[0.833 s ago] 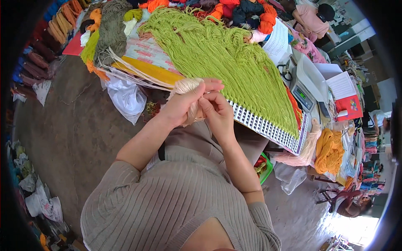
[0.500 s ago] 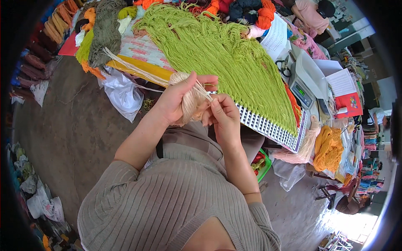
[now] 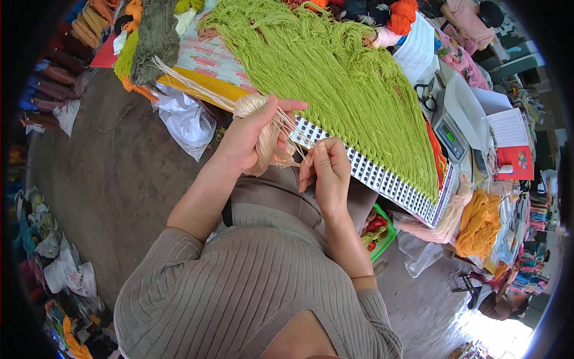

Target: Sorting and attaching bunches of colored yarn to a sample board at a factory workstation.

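A cream skein of yarn [image 3: 266,143] hangs over my left hand [image 3: 250,134], in the crook between thumb and fingers. That hand is closed around it, with the index finger stretched to the right. My right hand [image 3: 329,170] pinches several loose strands drawn out from the skein, thumb against index finger. The strands run taut between the two hands. Just beyond them is a white board with rows of black dots [image 3: 382,173], and a wide spread of lime-green yarn [image 3: 335,90] covers most of it.
A digital scale [image 3: 449,140] and scissors [image 3: 426,97] sit to the right, near orange yarn [image 3: 478,224]. A white plastic bag [image 3: 185,122] hangs at the table's left edge, below a yellow strip [image 3: 206,85]. A green basket [image 3: 385,238] stands below. Another person [image 3: 468,24] is at far right.
My right hand has moved away from the left, rightward and slightly down, pulling strands out from the skein. The view has shifted a little, so the table appears further right.
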A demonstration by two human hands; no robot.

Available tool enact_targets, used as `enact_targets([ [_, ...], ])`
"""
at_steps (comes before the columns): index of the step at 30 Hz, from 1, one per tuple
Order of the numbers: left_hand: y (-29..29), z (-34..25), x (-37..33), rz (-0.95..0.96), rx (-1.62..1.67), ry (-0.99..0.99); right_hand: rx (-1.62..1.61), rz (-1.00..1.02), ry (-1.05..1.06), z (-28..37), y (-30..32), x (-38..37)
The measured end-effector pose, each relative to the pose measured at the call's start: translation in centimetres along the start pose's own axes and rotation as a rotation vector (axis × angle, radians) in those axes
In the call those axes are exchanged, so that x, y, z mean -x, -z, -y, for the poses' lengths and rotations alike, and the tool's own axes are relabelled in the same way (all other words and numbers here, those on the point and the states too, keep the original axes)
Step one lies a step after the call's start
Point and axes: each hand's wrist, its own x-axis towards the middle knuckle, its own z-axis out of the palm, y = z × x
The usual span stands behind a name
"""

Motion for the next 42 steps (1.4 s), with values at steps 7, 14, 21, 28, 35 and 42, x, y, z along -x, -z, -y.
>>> enact_targets([
  [7,0.0,0.5,-0.2,-0.010,-0.046,-0.051,0.032,-0.043,0.070,-0.8,0.0,-0.1],
  [14,0.4,0.4,0.0,0.017,-0.029,0.008,0.020,-0.062,0.084,-1.2,0.1,-0.3],
  [21,0.4,0.6,0.1,0.015,-0.027,-0.008,-0.047,-0.089,0.085,-1.4,0.0,-0.2],
  [28,0.1,0.4,0.1,0.014,-0.020,-0.007,-0.123,-0.125,0.105,-1.6,0.1,-0.2],
  [35,0.3,0.1,-0.4,0.023,0.007,0.008,-0.131,-0.110,0.081,-1.7,0.6,-0.3],
  [42,-0.1,-0.3,-0.5,0.079,0.087,0.105,-0.037,0.098,-0.155,-1.1,1.4,0.3],
])
